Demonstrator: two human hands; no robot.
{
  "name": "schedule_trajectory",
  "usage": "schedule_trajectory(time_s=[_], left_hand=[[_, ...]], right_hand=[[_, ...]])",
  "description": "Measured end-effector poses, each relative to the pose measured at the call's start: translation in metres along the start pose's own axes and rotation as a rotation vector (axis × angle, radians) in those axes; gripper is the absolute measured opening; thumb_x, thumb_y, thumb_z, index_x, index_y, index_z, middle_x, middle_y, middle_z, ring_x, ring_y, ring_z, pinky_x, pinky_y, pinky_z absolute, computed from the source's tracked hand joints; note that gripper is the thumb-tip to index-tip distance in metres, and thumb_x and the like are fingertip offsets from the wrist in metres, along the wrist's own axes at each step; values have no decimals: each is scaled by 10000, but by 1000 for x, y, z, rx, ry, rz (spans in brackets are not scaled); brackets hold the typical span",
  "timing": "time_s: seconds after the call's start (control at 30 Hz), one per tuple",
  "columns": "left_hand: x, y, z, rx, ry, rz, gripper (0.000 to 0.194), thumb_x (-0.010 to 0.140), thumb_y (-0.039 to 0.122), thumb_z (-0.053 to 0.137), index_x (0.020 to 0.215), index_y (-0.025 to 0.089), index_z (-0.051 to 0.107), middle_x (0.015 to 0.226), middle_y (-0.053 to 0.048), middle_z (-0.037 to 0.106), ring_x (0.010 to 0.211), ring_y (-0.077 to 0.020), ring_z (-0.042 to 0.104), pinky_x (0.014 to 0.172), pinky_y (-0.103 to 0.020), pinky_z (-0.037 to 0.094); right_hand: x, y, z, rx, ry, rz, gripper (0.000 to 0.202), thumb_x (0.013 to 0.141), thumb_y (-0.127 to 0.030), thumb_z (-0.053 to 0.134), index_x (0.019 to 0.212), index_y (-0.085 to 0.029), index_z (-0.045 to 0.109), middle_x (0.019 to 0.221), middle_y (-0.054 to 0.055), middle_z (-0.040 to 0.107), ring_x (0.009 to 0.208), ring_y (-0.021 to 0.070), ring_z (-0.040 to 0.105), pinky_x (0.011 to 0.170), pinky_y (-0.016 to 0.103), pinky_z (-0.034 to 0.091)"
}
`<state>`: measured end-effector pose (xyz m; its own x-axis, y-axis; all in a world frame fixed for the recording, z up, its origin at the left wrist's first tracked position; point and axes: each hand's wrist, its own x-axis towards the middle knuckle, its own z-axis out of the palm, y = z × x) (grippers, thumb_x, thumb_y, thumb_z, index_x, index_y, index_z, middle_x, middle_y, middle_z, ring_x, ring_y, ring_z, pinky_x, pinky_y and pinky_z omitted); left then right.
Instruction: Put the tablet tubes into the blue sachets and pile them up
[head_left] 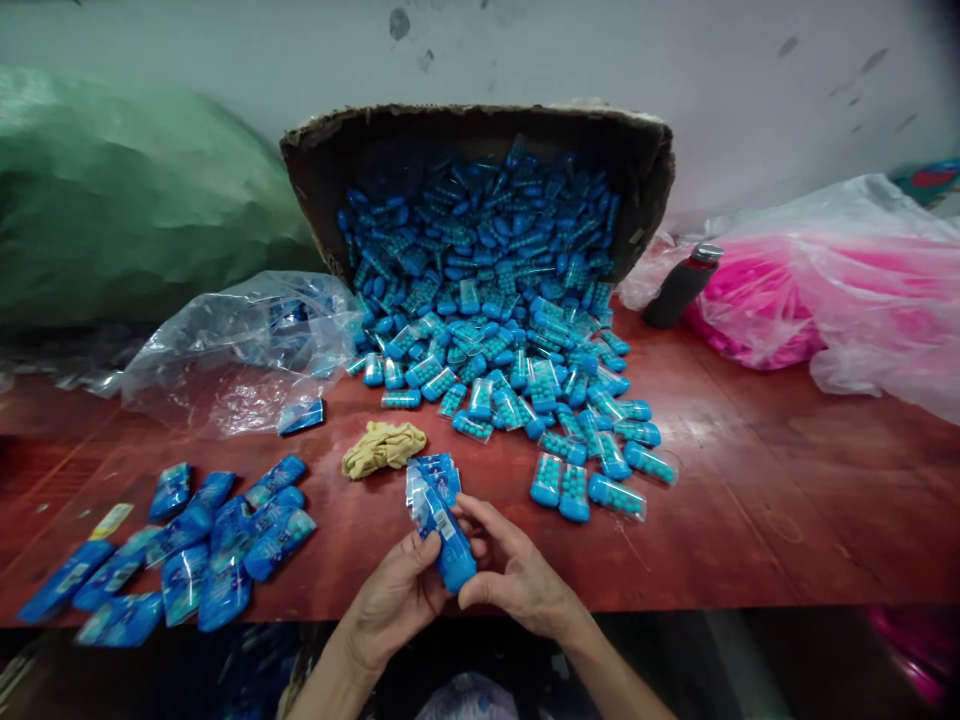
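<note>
Left hand (pixel 397 597) and right hand (pixel 521 575) both grasping one blue packet (pixel 448 548).
Packet is slanting over the worktop's (pixel 757 500) near edge; wrapped packets (pixel 226 545) are lying leftward, small bottles (pixel 574 490) are lying heaped inside and before a box (pixel 315 190).

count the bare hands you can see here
2: the left hand, its thumb on the blue pack, and the right hand, at the pack's right side. No others show, though some fingers are hidden.

Left hand (pixel 394 595): it was bare.
Right hand (pixel 525 582): it was also bare.
Forearms (pixel 611 665): both were uncovered, as far as they showed.
</note>
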<state>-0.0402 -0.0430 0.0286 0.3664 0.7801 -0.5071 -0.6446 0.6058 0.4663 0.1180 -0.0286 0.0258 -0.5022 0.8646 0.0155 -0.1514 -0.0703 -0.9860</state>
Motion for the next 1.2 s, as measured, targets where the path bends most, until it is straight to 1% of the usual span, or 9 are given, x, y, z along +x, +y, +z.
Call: schedule_trajectory(time_s=[0.17, 0.3, 0.37, 0.6, 0.7, 0.8, 0.9, 1.0, 1.2], left_hand=[[-1, -14, 5, -19, 66, 17, 194, 684, 248, 666, 847, 143, 683, 711, -58, 704, 688, -178, 655, 632, -248, 504], [0, -23, 11, -38, 153, 63, 197, 688, 274, 663, 826, 135, 676, 669, -43, 692, 636, -145, 640, 629, -235, 503], [0, -24, 16, -25, 177, 74, 210, 711, 291, 638, 850, 135, 664, 697, -45, 693, 631, -139, 636, 620, -239, 505], [-6, -16, 18, 35, 228, 32, 146, 747, 255, 604, 849, 153, 622, 806, -53, 706, 706, -181, 662, 700, -352, 523], [-3, -16, 15, 20, 280, 98, 152, 726, 228, 628, 863, 166, 610, 827, -33, 705, 716, -172, 657, 711, -347, 520], [2, -20, 16, -26, 310, 197, 193, 713, 249, 640, 888, 174, 607, 845, -19, 694, 743, -152, 640, 712, -310, 510], [4, -22, 17, 5, 336, 239, 228, 694, 293, 656, 876, 164, 611, 782, -19, 681, 679, -131, 615, 658, -278, 500], [2, -19, 16, 52, 343, 249, 226, 675, 296, 672, 843, 156, 616, 720, -12, 665, 600, -107, 581, 596, -250, 484], [-4, -12, 14, 65, 271, 195, 173, 653, 264, 694, 754, 137, 635, 643, -10, 655, 569, -102, 572, 562, -218, 473]], right_hand=[[-1, 2, -1, 42, 28, 55, 708, 633, -194, 736, 1257, -333, 432, 1159, 18, 530, 1006, 197, 539, 828, 310, 467], [-3, 6, 0, 120, 25, 128, 662, 670, -191, 689, 1260, -340, 427, 1169, 15, 499, 721, 112, 577, 647, 251, 510], [-3, 9, -2, 146, 17, 127, 637, 691, -181, 666, 1259, -346, 429, 1155, 6, 504, 662, 85, 552, 620, 234, 502], [1, 17, -5, 278, 14, 36, 568, 716, -128, 634, 1221, -335, 474, 1117, -2, 565, 929, 149, 553, 814, 282, 441], [3, 20, 3, 226, 132, 10, 531, 710, -114, 630, 1179, -329, 509, 1081, -2, 569, 943, 158, 552, 826, 295, 440], [2, 24, 13, 158, 267, 20, 464, 728, -121, 606, 1148, -301, 526, 965, -8, 581, 840, 143, 566, 763, 278, 460], [0, 23, 17, 82, 359, 47, 383, 727, -130, 601, 1084, -263, 562, 854, -16, 570, 794, 138, 546, 741, 269, 457], [-2, 17, 14, 96, 331, 53, 390, 714, -139, 608, 1084, -252, 554, 838, -18, 547, 788, 140, 531, 728, 272, 463], [-3, 12, 7, 119, 228, 85, 534, 645, -122, 666, 1139, -271, 526, 840, -22, 531, 825, 141, 503, 724, 261, 453]])
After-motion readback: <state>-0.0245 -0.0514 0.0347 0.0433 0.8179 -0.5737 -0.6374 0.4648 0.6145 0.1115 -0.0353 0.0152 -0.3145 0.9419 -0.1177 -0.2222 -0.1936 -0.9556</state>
